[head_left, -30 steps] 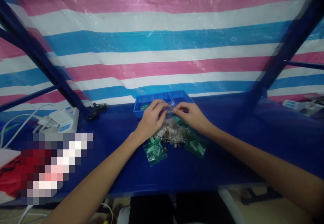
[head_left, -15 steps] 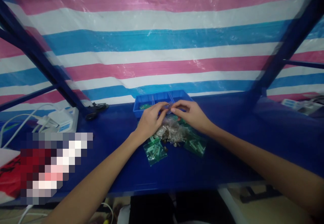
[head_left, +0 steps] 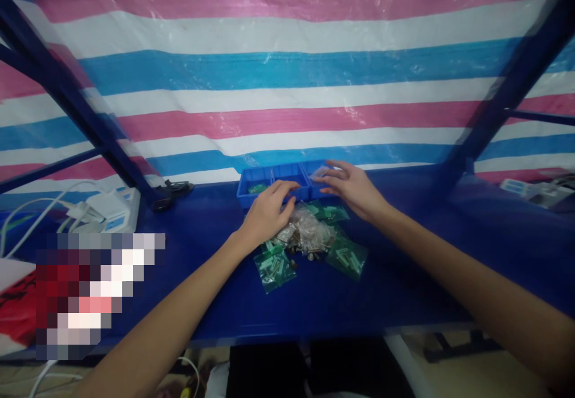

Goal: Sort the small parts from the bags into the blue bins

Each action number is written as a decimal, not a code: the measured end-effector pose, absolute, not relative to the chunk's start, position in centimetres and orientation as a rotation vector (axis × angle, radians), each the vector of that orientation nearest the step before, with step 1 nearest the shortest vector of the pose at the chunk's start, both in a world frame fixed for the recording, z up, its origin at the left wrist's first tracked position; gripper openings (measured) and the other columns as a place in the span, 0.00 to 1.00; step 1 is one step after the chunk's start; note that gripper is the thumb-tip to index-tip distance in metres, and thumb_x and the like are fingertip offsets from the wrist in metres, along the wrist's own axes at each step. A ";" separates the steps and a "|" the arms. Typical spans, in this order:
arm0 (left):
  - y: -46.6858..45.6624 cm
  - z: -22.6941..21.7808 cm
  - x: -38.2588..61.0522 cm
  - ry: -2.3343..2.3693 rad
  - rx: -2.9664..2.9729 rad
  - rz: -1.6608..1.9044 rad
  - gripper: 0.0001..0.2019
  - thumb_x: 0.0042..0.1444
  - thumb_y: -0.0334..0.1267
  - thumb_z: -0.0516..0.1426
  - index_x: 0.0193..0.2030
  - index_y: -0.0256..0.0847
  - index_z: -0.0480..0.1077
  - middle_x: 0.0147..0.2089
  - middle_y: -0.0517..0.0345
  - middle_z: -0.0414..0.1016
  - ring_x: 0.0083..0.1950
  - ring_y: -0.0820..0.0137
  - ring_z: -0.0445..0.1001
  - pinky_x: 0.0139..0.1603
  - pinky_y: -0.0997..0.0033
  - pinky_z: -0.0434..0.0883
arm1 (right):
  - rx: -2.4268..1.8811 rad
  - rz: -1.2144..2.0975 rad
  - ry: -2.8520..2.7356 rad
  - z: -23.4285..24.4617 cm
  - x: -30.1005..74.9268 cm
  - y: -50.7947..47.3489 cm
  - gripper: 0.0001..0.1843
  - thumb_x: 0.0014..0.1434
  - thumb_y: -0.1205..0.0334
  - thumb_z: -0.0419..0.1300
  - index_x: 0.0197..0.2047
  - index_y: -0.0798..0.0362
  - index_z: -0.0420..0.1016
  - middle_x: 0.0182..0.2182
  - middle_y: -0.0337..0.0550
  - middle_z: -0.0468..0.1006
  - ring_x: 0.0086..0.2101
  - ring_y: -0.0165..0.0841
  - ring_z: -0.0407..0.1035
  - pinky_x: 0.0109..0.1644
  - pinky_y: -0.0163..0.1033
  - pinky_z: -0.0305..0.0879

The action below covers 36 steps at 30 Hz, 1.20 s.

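Blue worktop point(head_left: 341, 308), stripy sheet point(head_left: 287, 68) behind: left hand point(head_left: 267, 211) has a loose, empty grip, right hand point(head_left: 358, 193) is at a clear bag point(head_left: 319, 173) over the tray point(head_left: 248, 199)'s right compartment, can't tell if pinched. Green stuff point(head_left: 257, 188) is in the left compartment already, heap of bags point(head_left: 309, 230) still out front

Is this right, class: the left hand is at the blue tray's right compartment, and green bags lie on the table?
Not the left hand: in the head view the right hand is at the tray's right compartment. The rest holds.
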State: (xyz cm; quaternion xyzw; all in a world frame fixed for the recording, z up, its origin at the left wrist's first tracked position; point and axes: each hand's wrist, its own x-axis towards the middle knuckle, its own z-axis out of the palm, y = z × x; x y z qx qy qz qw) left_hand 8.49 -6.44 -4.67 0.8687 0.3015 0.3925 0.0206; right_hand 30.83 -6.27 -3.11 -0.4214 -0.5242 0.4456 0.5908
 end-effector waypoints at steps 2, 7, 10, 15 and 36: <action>-6.5 -4.6 8.5 0.949 2.712 1.180 0.11 0.68 0.32 0.52 0.55 0.39 0.69 0.53 0.50 0.74 0.50 0.66 0.75 0.49 0.63 0.75 | -1.086 0.979 -1.216 -3.4 31.4 -5.4 0.26 0.54 0.66 0.66 0.57 0.53 0.69 0.56 0.57 0.72 0.45 0.43 0.78 0.44 0.48 0.79; -6.6 -4.0 8.3 0.935 2.742 1.142 0.10 0.67 0.31 0.51 0.51 0.40 0.71 0.50 0.51 0.73 0.48 0.67 0.74 0.45 0.65 0.73 | -1.237 0.613 -1.492 -3.2 31.9 -5.5 0.13 0.59 0.63 0.61 0.48 0.52 0.75 0.49 0.52 0.77 0.34 0.37 0.75 0.32 0.43 0.73; -6.4 -3.4 7.8 0.896 2.796 0.990 0.08 0.65 0.32 0.53 0.48 0.40 0.72 0.43 0.55 0.75 0.41 0.69 0.74 0.43 0.66 0.71 | -1.144 0.675 -1.804 -2.2 31.5 -7.0 0.08 0.62 0.60 0.60 0.42 0.53 0.77 0.35 0.46 0.79 0.32 0.34 0.72 0.32 0.40 0.69; -6.0 -3.0 7.2 0.908 2.843 0.867 0.08 0.64 0.32 0.53 0.47 0.40 0.71 0.42 0.55 0.77 0.40 0.68 0.75 0.42 0.66 0.70 | -0.756 0.758 -2.385 -1.1 29.9 -10.1 0.06 0.62 0.59 0.64 0.39 0.52 0.82 0.36 0.42 0.78 0.35 0.31 0.70 0.41 0.39 0.66; -5.8 -3.8 7.1 0.943 2.912 0.883 0.08 0.67 0.33 0.52 0.48 0.41 0.70 0.44 0.54 0.75 0.45 0.66 0.74 0.45 0.64 0.70 | -0.581 0.300 -2.665 -2.7 27.5 -12.5 0.06 0.68 0.66 0.55 0.43 0.54 0.75 0.39 0.46 0.75 0.43 0.37 0.66 0.50 0.43 0.63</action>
